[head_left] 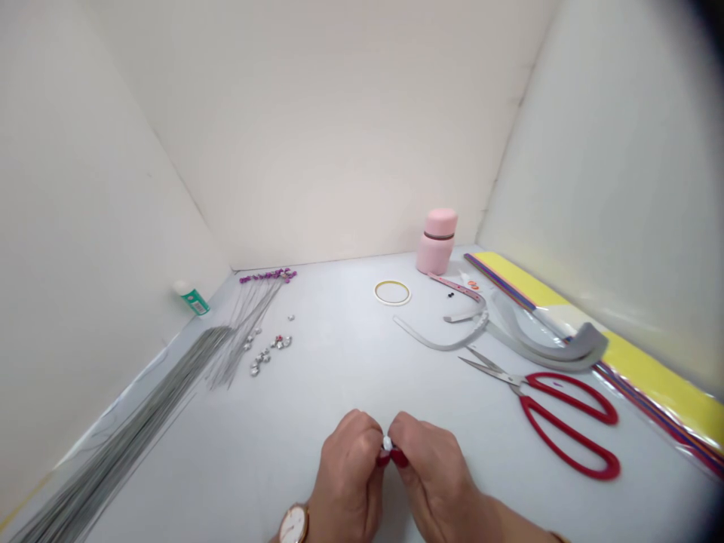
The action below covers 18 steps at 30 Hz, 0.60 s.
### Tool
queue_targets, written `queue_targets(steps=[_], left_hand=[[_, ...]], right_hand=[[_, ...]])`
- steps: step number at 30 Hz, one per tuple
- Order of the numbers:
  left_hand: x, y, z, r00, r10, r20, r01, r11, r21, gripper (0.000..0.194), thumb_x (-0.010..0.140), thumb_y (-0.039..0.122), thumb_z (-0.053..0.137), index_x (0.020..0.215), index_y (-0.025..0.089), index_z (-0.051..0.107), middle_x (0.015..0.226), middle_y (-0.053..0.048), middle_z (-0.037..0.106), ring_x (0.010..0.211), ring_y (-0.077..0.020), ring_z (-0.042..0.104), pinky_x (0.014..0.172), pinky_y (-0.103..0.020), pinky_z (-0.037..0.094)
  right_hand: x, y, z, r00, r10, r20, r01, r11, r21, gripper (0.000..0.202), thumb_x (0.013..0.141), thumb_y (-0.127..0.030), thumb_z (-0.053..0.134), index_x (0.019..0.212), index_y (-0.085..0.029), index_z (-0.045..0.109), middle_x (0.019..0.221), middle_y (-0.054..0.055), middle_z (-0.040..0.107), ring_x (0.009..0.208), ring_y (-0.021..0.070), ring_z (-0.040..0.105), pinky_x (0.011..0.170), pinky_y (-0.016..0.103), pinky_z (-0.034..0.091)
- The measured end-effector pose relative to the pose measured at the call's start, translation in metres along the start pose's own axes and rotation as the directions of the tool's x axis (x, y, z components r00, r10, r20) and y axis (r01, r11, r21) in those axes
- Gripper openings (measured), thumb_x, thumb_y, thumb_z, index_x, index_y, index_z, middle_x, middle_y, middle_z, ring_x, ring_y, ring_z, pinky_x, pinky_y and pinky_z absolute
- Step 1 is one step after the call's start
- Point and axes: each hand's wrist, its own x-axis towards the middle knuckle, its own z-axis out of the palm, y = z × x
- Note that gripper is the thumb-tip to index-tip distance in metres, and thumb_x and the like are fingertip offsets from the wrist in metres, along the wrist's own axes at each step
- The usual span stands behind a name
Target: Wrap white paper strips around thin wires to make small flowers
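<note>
Near the front middle of the table, my left hand (354, 467) and my right hand (433, 471) are closed with their fingertips close together. Pinched between them is a small silvery-white piece (388, 443); its lower part is hidden by the fingers, and I cannot make out its kind. Similar small silvery pieces (263, 356) lie scattered to the left, one with a touch of red. Behind these are thin wire stems (252, 324) with purple tips (268, 276). Open scissors with red handles (566, 385) rest to the right of my right hand.
A thick bundle of grey wires (141, 415) runs along the left wall beside a green-and-white tube (193, 299). A tape roll (392, 292) and a pink bottle (437, 241) are at the back. Grey strips (543, 351) and coloured sheets (639, 354) line the right side.
</note>
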Motion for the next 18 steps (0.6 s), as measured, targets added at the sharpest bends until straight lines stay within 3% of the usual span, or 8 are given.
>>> queue_targets(steps=[4,9,11,18], left_hand=[[0.0005,-0.0007,-0.0016,0.998,-0.052,0.022,0.053,0.997,-0.053,0.017,0.088,0.017,0.026,0.077,0.021,0.039,0.063,-0.001,0.042,0.056,-0.0143,0.038,0.051,-0.026,0.031],[0.0019,0.0016,-0.0055,0.983,-0.162,0.088,0.171,0.98,-0.1,0.017,0.088,0.021,0.027,0.079,0.02,0.042,0.065,0.0,0.045,0.059,-0.0141,0.043,0.056,-0.025,0.036],[0.002,0.0013,-0.006,0.974,-0.194,0.115,0.207,0.971,-0.118,0.019,0.088,0.021,0.026,0.078,0.02,0.043,0.067,-0.001,0.047,0.062,-0.0141,0.045,0.059,-0.025,0.037],[0.0026,-0.002,-0.0077,0.92,-0.361,0.153,0.374,0.925,-0.064,0.021,0.088,0.026,0.03,0.076,0.02,0.046,0.067,0.0,0.05,0.06,-0.0135,0.048,0.059,-0.024,0.039]], right_hand=[[-0.0005,0.0009,-0.0011,1.0,0.009,0.028,-0.011,0.998,0.069,0.017,0.081,-0.009,0.03,0.071,-0.021,0.034,0.055,-0.004,0.038,0.046,0.0114,0.039,0.045,0.021,0.031],[-0.0013,0.0042,-0.001,0.96,0.224,0.17,-0.264,0.926,0.269,0.013,0.087,-0.019,0.027,0.08,-0.021,0.038,0.058,-0.004,0.041,0.046,0.0107,0.041,0.046,0.021,0.034],[-0.002,0.0058,0.0002,0.94,0.285,0.188,-0.329,0.903,0.277,0.013,0.088,-0.021,0.027,0.084,-0.02,0.039,0.061,-0.003,0.043,0.049,0.0109,0.042,0.049,0.021,0.035],[-0.0008,0.008,-0.0008,0.931,0.315,0.184,-0.35,0.912,0.214,0.015,0.088,-0.021,0.031,0.079,-0.02,0.042,0.062,-0.003,0.045,0.054,0.0105,0.045,0.054,0.021,0.036]])
